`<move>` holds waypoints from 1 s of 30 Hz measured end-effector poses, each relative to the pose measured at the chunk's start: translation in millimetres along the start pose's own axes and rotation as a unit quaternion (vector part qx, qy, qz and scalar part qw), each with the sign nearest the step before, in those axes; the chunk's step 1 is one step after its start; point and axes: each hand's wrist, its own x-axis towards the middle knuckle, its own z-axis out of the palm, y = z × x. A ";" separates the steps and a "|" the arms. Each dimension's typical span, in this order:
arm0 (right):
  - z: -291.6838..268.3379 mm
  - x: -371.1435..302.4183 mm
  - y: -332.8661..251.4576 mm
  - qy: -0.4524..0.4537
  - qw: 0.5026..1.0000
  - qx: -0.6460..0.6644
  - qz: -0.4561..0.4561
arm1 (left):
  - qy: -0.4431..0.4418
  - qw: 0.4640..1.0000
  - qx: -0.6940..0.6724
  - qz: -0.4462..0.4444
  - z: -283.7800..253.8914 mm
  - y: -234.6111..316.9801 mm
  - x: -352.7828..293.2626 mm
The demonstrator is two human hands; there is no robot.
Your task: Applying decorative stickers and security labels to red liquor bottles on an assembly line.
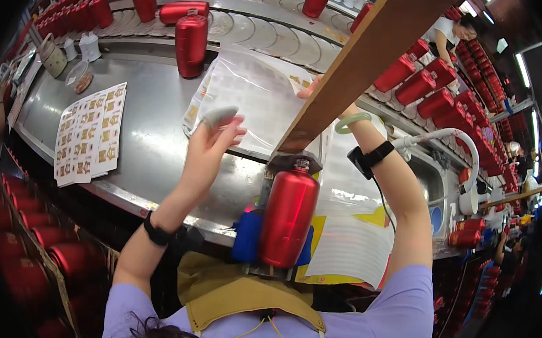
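My left hand (213, 138) is raised over the near left part of a stack of clear-topped sheets (250, 105), its fingers curled around a pale grey-green rounded piece (221, 114), slightly blurred. At the stack's far right corner my right hand (310, 89) pinches the lifted edge of a clear film; a wooden beam hides part of this hand. Between my forearms a shiny red bottle (289, 217) lies neck away from me, on a support padded with blue cloth (247, 236). Another red bottle (190, 45) stands upright just beyond the stack.
The brown wooden beam (360, 56) rises diagonally from beyond the bottle's neck. Printed decal sheets (89, 132) lie at left on the metal table (153, 107). White striped paper (350, 250) lies at right, near a sink (424, 180). Behind runs a conveyor (255, 33) with red bottles; a person works far right.
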 end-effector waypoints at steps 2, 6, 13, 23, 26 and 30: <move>-5.6 -5.9 -19.1 -0.013 0.999 0.025 0.018 | -0.005 1.000 -0.021 -0.015 14.0 -7.5 34.6; -9.3 -16.5 -42.1 -0.016 0.996 0.087 0.009 | 0.011 0.999 -0.006 -0.051 52.3 -41.3 91.7; -11.9 -18.1 -41.8 -0.020 0.995 0.092 -0.015 | 0.042 0.990 -0.078 -0.112 78.8 -77.1 124.0; -21.4 2.9 11.5 0.162 0.975 0.144 -0.041 | 0.006 0.980 -0.070 -0.186 67.8 -74.3 95.0; -31.5 -13.7 -30.9 0.088 0.990 0.002 -0.113 | -0.020 0.983 -0.039 -0.176 47.1 -80.0 96.3; -40.0 -42.0 -52.2 0.086 0.993 -0.056 -0.059 | -0.032 0.986 -0.030 -0.164 51.3 -65.0 87.3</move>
